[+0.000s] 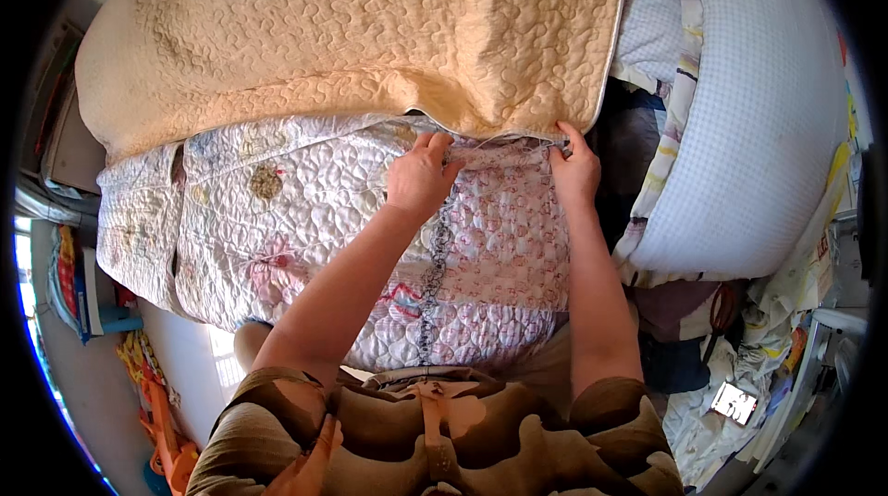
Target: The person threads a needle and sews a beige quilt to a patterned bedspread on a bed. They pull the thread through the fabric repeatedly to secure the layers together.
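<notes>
A patchwork quilt [347, 232] of white puckered cloth lies before me, with a pink patterned patch [503, 239] at its right end and a dark lace-like strip down the patch's left side. Over its far part lies a yellow quilted bedcover [333, 24] with a white bound edge. My left hand [423, 173] rests near that edge, fingers bent over the patch's upper left corner. At the upper right corner is my right hand [577, 166], its index finger reaching onto the bedcover's edge and its thumb below. Loose white threads run between the hands. Whether either hand pinches cloth is unclear.
To the right bulges a large pale checked bedding bundle [756, 107] with a patterned border. A lit phone [734, 404] lies on crumpled white cloth at lower right. Orange plastic equipment [166, 430] stands on the floor at lower left, and shelf-like furniture [73, 142] at far left.
</notes>
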Motion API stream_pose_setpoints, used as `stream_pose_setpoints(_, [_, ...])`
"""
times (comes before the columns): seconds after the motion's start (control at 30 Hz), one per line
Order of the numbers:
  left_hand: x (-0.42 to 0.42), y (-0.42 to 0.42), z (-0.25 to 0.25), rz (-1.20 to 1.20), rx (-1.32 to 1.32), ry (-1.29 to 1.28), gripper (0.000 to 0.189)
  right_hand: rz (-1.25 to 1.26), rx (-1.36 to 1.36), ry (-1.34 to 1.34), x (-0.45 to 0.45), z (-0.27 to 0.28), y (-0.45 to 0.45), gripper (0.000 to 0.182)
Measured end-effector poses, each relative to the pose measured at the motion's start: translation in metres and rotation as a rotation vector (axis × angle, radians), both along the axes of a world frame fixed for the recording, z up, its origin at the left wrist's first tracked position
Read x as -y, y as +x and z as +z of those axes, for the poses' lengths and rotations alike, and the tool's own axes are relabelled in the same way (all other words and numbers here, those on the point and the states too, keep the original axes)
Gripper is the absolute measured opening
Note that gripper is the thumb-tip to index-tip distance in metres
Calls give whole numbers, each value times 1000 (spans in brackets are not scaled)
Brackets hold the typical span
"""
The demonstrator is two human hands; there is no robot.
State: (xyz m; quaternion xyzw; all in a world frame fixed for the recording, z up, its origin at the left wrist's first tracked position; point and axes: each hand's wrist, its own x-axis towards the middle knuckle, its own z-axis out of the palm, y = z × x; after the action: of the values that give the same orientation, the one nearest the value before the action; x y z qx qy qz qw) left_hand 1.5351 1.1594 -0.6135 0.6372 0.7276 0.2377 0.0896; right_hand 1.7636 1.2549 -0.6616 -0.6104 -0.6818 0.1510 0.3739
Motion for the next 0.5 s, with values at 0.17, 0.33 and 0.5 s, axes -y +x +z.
stream_pose_setpoints(0.17, [-9, 7, 0, -62, 42, 120, 25, 39, -122, 18, -6, 0, -9, 34])
stream_pose_setpoints(0.33, [-25, 15, 3, -89, -20, -30, 17, 48, -92, 63, -16, -4, -11, 23])
stream_pose_setpoints(0.5, [-35, 11, -11, -62, 103, 54, 13, 8, -26, 62, -23, 3, -2, 17])
